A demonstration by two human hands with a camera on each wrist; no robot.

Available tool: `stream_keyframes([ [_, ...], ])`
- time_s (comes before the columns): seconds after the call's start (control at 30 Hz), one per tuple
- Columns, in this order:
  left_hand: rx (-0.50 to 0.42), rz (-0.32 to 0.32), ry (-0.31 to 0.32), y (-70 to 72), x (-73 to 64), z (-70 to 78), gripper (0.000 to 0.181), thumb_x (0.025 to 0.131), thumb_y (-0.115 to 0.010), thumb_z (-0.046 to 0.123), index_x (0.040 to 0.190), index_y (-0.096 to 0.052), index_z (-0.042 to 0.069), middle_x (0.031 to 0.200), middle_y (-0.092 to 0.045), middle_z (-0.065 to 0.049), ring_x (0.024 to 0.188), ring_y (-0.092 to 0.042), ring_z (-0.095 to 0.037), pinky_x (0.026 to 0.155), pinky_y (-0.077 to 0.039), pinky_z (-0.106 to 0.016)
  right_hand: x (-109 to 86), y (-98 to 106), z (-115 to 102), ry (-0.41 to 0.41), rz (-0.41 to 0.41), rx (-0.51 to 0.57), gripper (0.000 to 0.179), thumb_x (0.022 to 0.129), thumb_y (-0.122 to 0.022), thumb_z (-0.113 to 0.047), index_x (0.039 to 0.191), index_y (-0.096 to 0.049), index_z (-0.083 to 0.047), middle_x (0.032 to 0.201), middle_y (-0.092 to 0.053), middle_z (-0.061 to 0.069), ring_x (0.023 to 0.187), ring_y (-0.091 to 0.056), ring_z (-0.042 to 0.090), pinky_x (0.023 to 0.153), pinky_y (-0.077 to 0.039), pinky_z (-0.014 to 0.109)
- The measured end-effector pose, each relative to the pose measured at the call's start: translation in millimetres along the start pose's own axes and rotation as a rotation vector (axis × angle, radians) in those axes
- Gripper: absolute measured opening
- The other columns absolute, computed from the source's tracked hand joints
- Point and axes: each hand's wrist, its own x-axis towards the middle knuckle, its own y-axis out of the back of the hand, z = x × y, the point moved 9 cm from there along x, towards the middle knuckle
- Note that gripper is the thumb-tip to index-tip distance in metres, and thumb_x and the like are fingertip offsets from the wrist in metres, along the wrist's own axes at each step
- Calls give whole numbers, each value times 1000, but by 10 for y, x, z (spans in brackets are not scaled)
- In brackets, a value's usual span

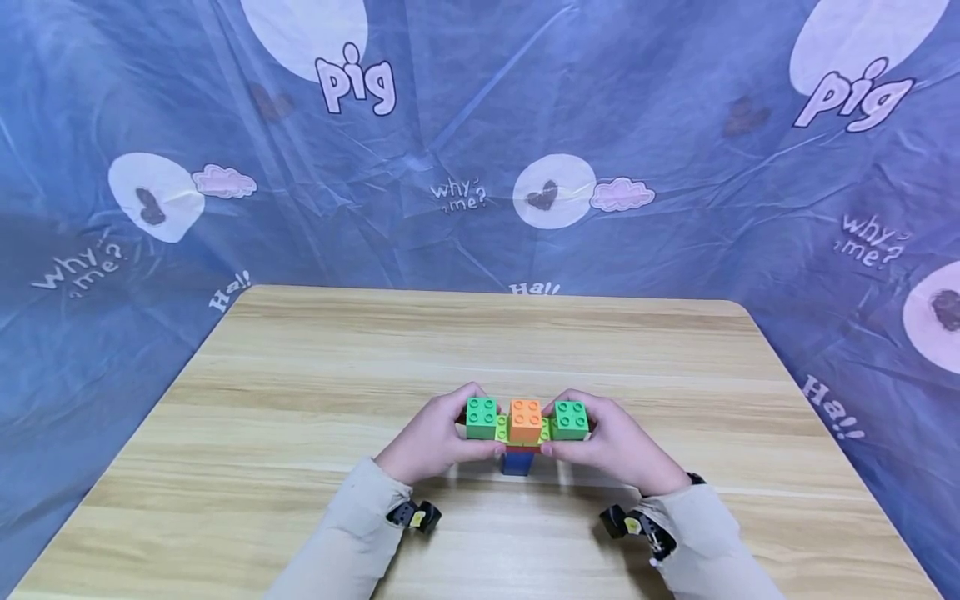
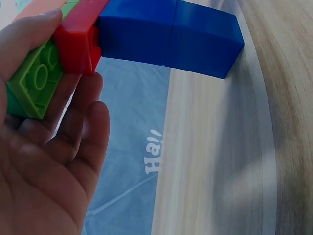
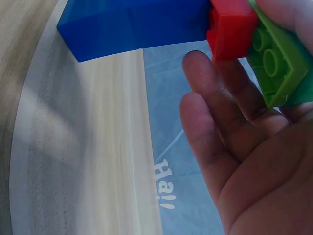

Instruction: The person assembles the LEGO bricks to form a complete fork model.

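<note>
In the head view a T-shaped toy brick build stands between both hands. Its column is blue bricks [image 2: 203,39], one upon another, topped by a red brick [image 2: 73,44]. Over the red lies a long lime brick [image 3: 279,63] that juts out on both sides, showing its hollow underside. An orange brick [image 1: 526,422] sits mid-way along it, a green brick [image 1: 481,418] at the left end and another green brick [image 1: 572,422] at the right. My left hand [image 1: 441,435] grips the left end, thumb in front, fingers behind. The right hand [image 1: 609,437] mirrors it at the right end.
Wooden table [image 1: 337,358] spreads around the build, its far edge meeting a blue printed cloth [image 1: 450,108] that hangs at the back and sides. Black wrist cameras [image 1: 416,517] are strapped over the light sleeves [image 1: 337,533]. The column's foot is close to the table's surface.
</note>
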Motion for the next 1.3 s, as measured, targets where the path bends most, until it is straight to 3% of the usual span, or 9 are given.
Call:
stream_keyframes([
  [0.2,36,3,-10,12,-9,35,39,83,-84,26,112,-59,20,99,-69,8,88,-65,-11,77,-57,-28,-7,13,-7,-4,-7,-42,36,82,-84,-26,109,-66,-13,100,-68,4,87,-63,18,73,-56,28],
  [0.4,144,-7,-10,60,-31,74,74,79,-87,26,142,-48,24,109,-67,5,93,-66,-11,84,-56,-33,-27,10,-21,-30,-76,-63,51,81,-85,-23,124,-60,-16,110,-66,6,83,-67,17,70,-59,31],
  [0.6,320,2,4,123,-68,90,95,79,-87,23,155,-31,33,116,-69,2,104,-66,-15,94,-54,-42,-54,42,-12,-45,-107,-155,67,81,-84,-16,139,-51,-17,116,-66,1,93,-67,16,78,-58,29],
  [0.67,385,19,-17,153,-73,120,99,78,-87,17,157,-29,32,114,-69,1,100,-66,-16,90,-55,-39,-64,80,-25,-30,-88,-202,67,81,-83,-14,140,-52,-17,115,-66,-3,96,-64,16,80,-56,29],
  [0.8,472,70,-102,207,-72,205,99,76,-86,8,157,-31,24,105,-66,2,74,-60,-7,71,-54,-28,-82,162,-75,4,-33,-266,58,82,-80,-8,134,-57,-17,114,-67,-9,97,-61,17,84,-55,36],
  [0.9,491,107,-143,232,-69,238,95,76,-85,6,156,-34,21,102,-66,3,68,-55,-5,69,-52,-28,-87,187,-89,7,-20,-264,63,82,-77,-4,138,-53,-18,114,-66,-6,96,-60,17,82,-55,36],
  [1.03,474,144,-158,268,-77,245,94,75,-85,4,154,-36,20,103,-67,2,88,-63,-11,81,-56,-34,-92,194,-106,8,-7,-242,85,81,-78,-1,153,-35,-20,107,-66,-4,95,-62,16,76,-57,30],
  [1.1,457,158,-170,289,-81,251,94,75,-86,4,154,-37,19,104,-67,2,94,-65,-14,83,-57,-35,-96,210,-135,35,18,-239,91,82,-78,-2,156,-29,-19,103,-67,-5,96,-63,15,79,-57,33],
  [1.3,423,183,-196,341,-93,281,89,77,-85,4,152,-40,17,104,-67,1,95,-66,-20,80,-57,-36,-103,263,-185,94,78,-173,87,85,-80,-9,156,-30,-16,102,-72,-5,93,-66,12,84,-57,35],
])
